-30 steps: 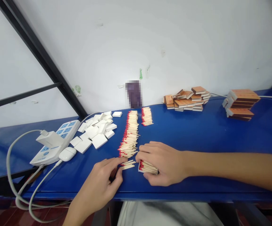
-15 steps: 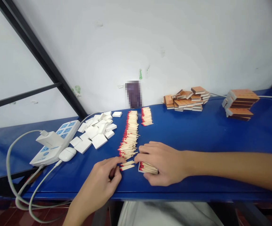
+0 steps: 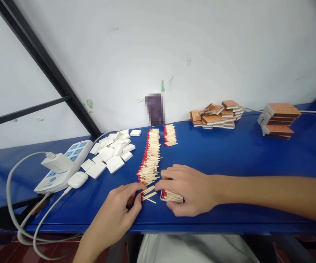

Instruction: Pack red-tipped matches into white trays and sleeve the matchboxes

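My left hand is closed near the front of the table, its thumb and forefinger at the red heads of a few loose matches. Those matches fan out to the right, one slanting toward the table's front edge. Across a small gap, my right hand grips a small matchbox tray by its sides. Matches fill the tray, their red heads toward the left. Just behind my fingertips, a long row of matches runs back toward the wall, heads left. A shorter row of matches lies beside its far end.
White flat pieces lie heaped at the left, beside a power strip with a charger, a white case and looping cables. Orange matchboxes are piled by the wall; a stack of matchboxes stands further right.
The few matches at my left fingertips have shifted from nearly parallel to spread, with one now angled toward the front edge. Both hands have stayed almost where they were.
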The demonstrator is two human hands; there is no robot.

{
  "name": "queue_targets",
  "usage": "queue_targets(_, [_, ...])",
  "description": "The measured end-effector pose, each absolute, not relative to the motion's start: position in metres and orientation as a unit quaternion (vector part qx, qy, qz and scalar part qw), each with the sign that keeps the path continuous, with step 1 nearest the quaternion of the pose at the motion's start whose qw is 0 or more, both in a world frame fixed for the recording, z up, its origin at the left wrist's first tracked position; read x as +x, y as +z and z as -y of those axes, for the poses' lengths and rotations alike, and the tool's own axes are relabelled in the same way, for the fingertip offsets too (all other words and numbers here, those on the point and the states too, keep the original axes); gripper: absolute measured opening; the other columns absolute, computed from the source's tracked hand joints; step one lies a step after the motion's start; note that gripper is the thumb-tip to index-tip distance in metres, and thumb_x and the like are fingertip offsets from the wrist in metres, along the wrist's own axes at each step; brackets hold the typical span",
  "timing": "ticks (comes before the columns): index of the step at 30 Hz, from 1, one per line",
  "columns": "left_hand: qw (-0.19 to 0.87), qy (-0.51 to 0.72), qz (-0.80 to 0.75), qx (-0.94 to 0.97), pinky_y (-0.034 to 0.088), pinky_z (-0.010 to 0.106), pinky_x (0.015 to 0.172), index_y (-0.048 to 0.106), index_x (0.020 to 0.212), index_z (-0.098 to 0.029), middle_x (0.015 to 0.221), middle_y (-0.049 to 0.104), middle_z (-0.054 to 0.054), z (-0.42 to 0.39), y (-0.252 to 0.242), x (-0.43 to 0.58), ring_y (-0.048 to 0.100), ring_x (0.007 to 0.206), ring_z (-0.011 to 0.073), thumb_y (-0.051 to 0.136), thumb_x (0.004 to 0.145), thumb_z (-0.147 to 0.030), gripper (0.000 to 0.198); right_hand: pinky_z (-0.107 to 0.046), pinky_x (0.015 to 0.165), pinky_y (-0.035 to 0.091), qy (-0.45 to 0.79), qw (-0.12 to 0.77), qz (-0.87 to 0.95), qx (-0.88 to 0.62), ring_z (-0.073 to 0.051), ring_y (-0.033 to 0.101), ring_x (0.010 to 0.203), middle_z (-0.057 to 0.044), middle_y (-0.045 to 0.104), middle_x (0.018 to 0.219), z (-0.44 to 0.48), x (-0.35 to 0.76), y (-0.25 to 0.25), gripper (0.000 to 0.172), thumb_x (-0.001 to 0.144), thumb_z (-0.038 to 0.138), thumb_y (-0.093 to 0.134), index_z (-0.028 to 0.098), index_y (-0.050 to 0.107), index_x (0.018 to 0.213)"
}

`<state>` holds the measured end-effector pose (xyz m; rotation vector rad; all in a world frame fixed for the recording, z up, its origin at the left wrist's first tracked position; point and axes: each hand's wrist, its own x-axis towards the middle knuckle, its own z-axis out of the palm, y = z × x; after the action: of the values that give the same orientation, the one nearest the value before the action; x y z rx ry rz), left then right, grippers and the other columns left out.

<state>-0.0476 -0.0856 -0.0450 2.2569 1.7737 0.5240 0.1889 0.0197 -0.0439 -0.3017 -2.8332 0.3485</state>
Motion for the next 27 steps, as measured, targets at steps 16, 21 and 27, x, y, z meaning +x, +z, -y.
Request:
queue_targets(16, [0.086, 0.153, -0.615, 0.768, 0.042, 0.026, 0.062, 0.066, 0.117, -0.021, 0.068, 0.056, -0.003, 0.086, -0.0444, -0.046, 0.055, 0.062, 0.0152, 0.053, 0.097, -0.036, 0.028, -0.035, 0.077, 0.04, 0.121, 0.137, 0.977, -0.108, -0.021, 0.053, 0.078, -0.008, 0.062, 0.093, -0.0189, 0.1892, -0.0435, 0.043, 0.083, 0.035, 0.058, 0.015, 0.065, 0.121])
queue_targets(21, [0.097, 0.157, -0.616, 0.766, 0.04, 0.025, 0.061, 0.066, 0.117, -0.022, 0.067, 0.054, -0.003, 0.0854, -0.0432, -0.0455, 0.054, 0.061, 0.0146, 0.051, 0.099, -0.037, 0.028, -0.036, 0.078, 0.041, 0.122, 0.14, 0.977, -0.109, -0.021, 0.054, 0.079, -0.007, 0.062, 0.093, -0.0193, 0.1892, -0.0446, 0.043, 0.083, 0.035, 0.057, 0.016, 0.066, 0.121])
queue_targets(27, [0.108, 0.161, -0.608, 0.77, 0.038, 0.025, 0.06, 0.067, 0.116, -0.024, 0.065, 0.053, -0.004, 0.084, -0.0434, -0.0454, 0.053, 0.062, 0.0144, 0.05, 0.101, -0.039, 0.028, -0.035, 0.076, 0.041, 0.123, 0.143, 0.977, -0.101, -0.021, 0.053, 0.078, -0.006, 0.061, 0.092, -0.02, 0.19, -0.0467, 0.043, 0.082, 0.035, 0.058, 0.017, 0.065, 0.121])
